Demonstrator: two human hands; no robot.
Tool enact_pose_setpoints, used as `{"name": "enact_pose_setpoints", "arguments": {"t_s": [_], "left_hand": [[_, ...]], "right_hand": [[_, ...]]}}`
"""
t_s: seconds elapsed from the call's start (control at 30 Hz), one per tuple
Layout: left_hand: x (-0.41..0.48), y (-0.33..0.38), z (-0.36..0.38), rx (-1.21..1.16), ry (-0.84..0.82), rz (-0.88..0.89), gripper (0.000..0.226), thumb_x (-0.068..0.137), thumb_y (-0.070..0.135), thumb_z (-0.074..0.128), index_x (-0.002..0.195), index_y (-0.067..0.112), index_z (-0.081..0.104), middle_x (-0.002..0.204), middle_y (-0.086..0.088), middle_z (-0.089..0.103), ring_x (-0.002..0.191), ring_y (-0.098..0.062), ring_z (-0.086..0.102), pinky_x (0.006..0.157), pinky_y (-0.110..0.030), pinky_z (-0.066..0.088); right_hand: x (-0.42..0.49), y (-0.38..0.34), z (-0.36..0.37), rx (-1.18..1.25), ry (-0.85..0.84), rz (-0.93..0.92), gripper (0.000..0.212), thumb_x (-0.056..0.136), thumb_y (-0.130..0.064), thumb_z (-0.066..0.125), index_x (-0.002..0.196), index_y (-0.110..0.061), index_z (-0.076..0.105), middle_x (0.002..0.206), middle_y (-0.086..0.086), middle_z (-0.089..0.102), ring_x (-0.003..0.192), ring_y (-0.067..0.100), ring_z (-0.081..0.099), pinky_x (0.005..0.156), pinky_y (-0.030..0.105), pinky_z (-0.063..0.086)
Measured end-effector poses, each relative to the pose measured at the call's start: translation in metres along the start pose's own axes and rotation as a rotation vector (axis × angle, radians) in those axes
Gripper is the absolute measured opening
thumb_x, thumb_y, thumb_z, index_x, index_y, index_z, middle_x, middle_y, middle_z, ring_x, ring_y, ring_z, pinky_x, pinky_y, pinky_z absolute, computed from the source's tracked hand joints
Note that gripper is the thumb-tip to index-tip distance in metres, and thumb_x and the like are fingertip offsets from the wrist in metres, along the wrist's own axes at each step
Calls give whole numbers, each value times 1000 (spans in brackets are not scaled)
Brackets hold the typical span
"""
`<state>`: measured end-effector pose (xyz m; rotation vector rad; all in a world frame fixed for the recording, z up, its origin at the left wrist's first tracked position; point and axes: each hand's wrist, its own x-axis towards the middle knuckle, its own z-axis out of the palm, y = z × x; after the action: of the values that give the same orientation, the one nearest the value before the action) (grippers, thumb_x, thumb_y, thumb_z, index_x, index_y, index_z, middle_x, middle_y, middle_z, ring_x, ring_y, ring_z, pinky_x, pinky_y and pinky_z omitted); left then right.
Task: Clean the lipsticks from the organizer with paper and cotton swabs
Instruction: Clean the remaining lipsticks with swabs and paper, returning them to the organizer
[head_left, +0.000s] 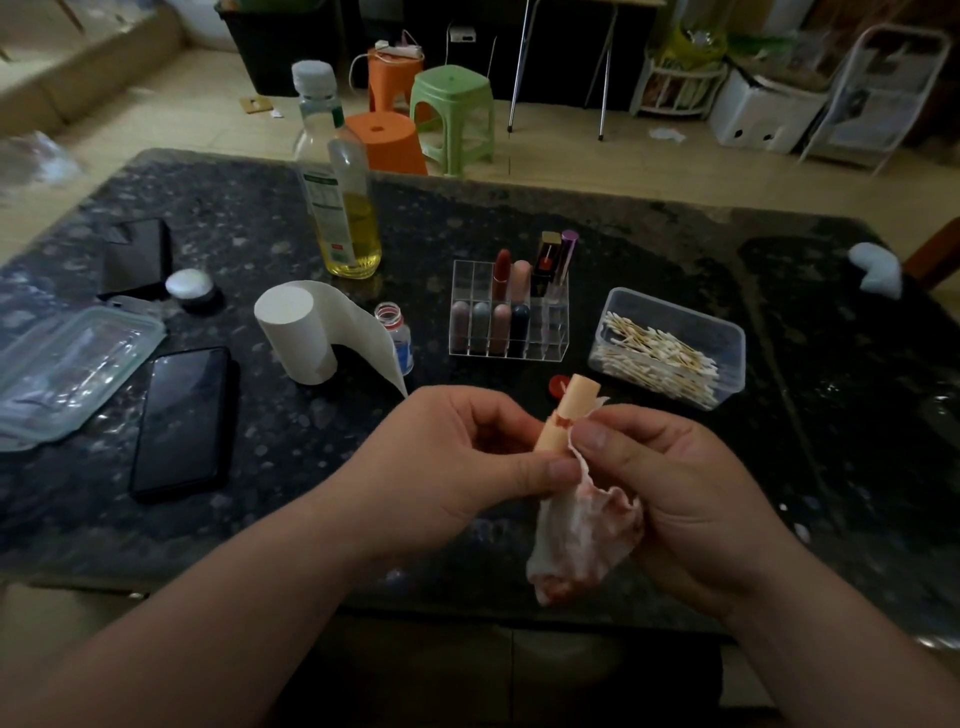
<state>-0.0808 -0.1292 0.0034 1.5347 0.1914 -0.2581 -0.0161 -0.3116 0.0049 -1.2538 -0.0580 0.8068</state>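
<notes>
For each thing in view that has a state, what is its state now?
Lipstick: held by left hand, smeared red.
Paper: crumpled, red-stained, pinched by right hand.
Organizer: upright, partly filled.
Paper roll: standing, partly unrolled.
Small bottle: uncapped.
Swab box: open, holding swabs.
Oil bottle: upright, partly full.
Phone: screen dark.

1 view: head cam, wide-angle, facing forward and down over the dark table (675, 249). Left hand (457, 447) and right hand (675, 483) sit nearest, low centre of frame. The table's far edge, stools (452, 114) and floor (571, 156) fill the top, edges bowed.
</notes>
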Motion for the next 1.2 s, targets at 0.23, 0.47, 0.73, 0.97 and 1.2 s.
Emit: {"name": "enact_pose_setpoints", "arguments": {"t_s": [0.23, 0.47, 0.73, 0.97, 1.2], "left_hand": [[-1, -1, 5, 153, 120, 105, 25, 70, 35, 80, 92, 24, 77, 93, 2, 78, 90, -16, 75, 83, -41, 63], [0, -2, 6, 7, 47, 13, 26, 76, 31, 76, 97, 16, 79, 96, -4, 79, 89, -18, 75, 78, -27, 59], [0, -1, 10, -183, 22, -40, 21, 78, 28, 74, 93, 14, 81, 93, -10, 78, 80, -16, 71, 76, -29, 56], [-2, -3, 12, -148, -10, 31, 23, 81, 26, 74, 99, 12, 79, 97, -11, 78, 87, -21, 74, 74, -26, 56], [-5, 0, 7, -159, -64, 58, 23, 83, 20, 73, 101, 6, 77, 98, -14, 78, 93, -25, 75, 81, -29, 59]], "right_hand": [[2, 4, 3, 0, 125, -140, 21, 55, -23, 81, 72, -13, 75, 78, 13, 73, 66, 19, 71, 57, 28, 57], [-1, 3, -4, -161, 141, -203, 15, 72, -19, 72, 83, -19, 80, 100, 9, 78, 93, 26, 75, 80, 46, 59], [-7, 7, -3, -298, 136, -497, 17, 76, -32, 70, 88, -37, 80, 94, -1, 78, 87, 17, 76, 71, 29, 59], [-2, 2, -10, 64, -22, -125, 12, 60, -26, 81, 67, -18, 74, 83, 13, 74, 69, 22, 72, 59, 37, 58], [5, 2, -16, 91, -189, 1, 56, 55, -31, 98, 94, 0, 72, 81, 17, 68, 59, 14, 59, 43, 19, 42]]}}
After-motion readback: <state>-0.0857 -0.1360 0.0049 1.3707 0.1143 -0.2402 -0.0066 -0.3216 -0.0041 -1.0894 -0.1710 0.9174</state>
